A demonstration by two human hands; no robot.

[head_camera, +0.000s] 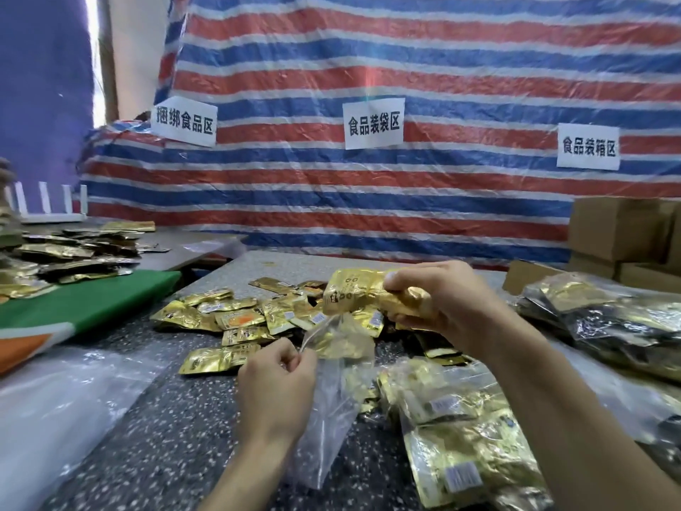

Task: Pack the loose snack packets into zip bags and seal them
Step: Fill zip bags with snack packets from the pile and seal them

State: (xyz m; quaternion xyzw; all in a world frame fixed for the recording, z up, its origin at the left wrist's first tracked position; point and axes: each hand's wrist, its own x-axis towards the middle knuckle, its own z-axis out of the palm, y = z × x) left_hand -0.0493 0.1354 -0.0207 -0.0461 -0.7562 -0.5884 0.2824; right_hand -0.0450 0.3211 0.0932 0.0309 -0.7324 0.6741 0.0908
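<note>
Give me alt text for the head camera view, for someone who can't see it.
A person's right hand grips a bunch of gold snack packets above a clear zip bag that the left hand pinches by its top edge. Loose gold packets lie on the speckled table, filled bags at right, a striped tarp behind.

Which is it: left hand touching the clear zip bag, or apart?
Touching. The head view shows the left hand pinching the clear zip bag at its top edge.

Left hand [274, 385] pinches a clear zip bag [328, 411]; right hand [435, 304] grips gold packets [353, 293].
</note>
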